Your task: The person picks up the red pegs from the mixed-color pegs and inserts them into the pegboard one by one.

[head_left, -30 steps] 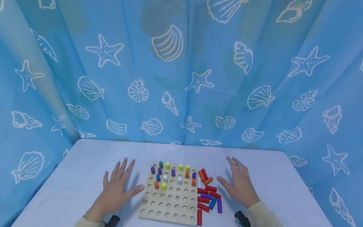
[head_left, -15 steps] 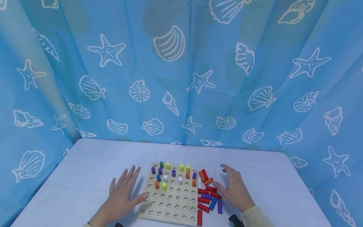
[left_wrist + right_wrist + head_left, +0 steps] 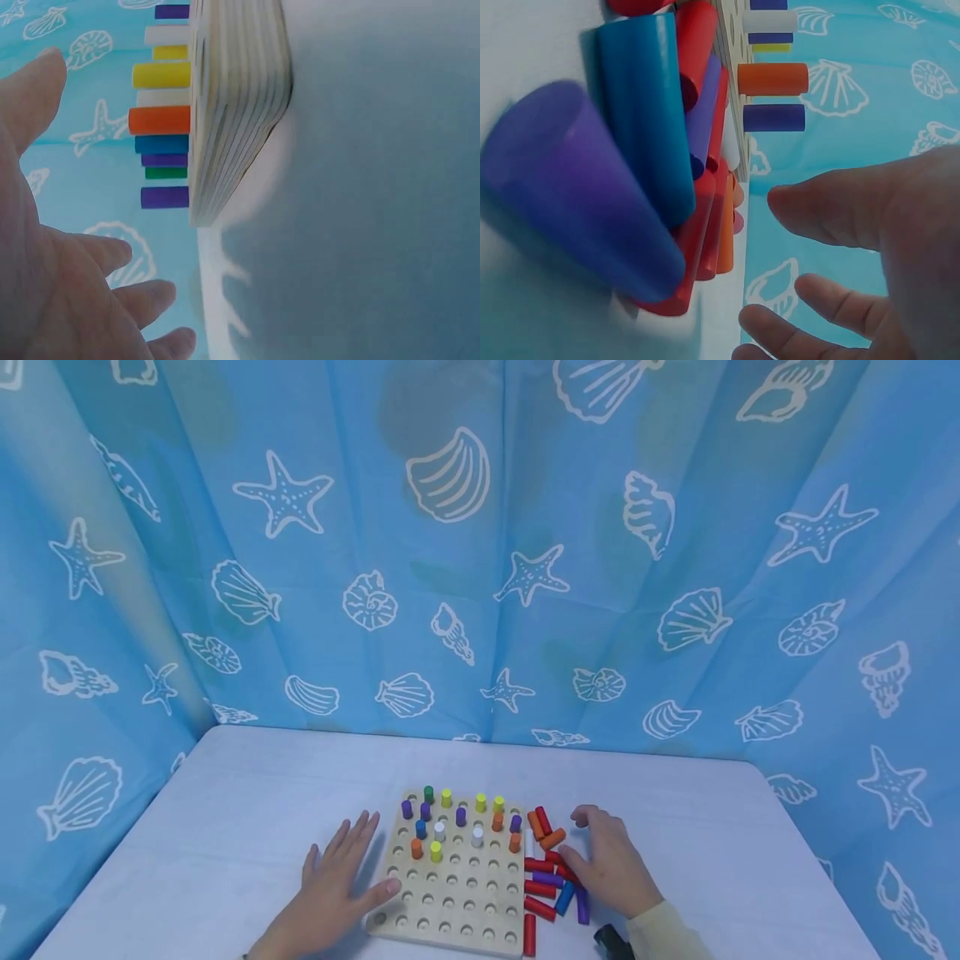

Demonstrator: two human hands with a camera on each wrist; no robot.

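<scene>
Hovering at the left edge of a square, pale wooden board with rows of round holes [image 3: 457,917], my left hand [image 3: 337,889] has its fingers straight and spread, with nothing in them. Past a small black wrist camera [image 3: 613,941] and my beige cloth sleeve [image 3: 666,933], my right hand [image 3: 615,868] hangs over the loose, coloured cylindrical pegs [image 3: 539,888], thumb apart from its gently bent fingers, likewise gripping nothing.

Those pegs lie along the board's right side: nearest, a red cylindrical peg [image 3: 530,935]; then a blue cylindrical peg [image 3: 564,899] and a purple cylindrical peg [image 3: 583,910] close together; farther off, an orange cylindrical peg [image 3: 552,838]. I take this as the approach to picking one up; the next move calls for lowering my thumb and fingertips and pinching a single peg without rolling its neighbours.

Upright green, yellow, purple, orange, blue and white cylindrical pegs [image 3: 461,817] stand in the board's farther rows. Behind stretches the white desk [image 3: 300,785], then a blue cloth curtain [image 3: 465,581] printed with white shells and starfish. I can read no brand, label or writing.
</scene>
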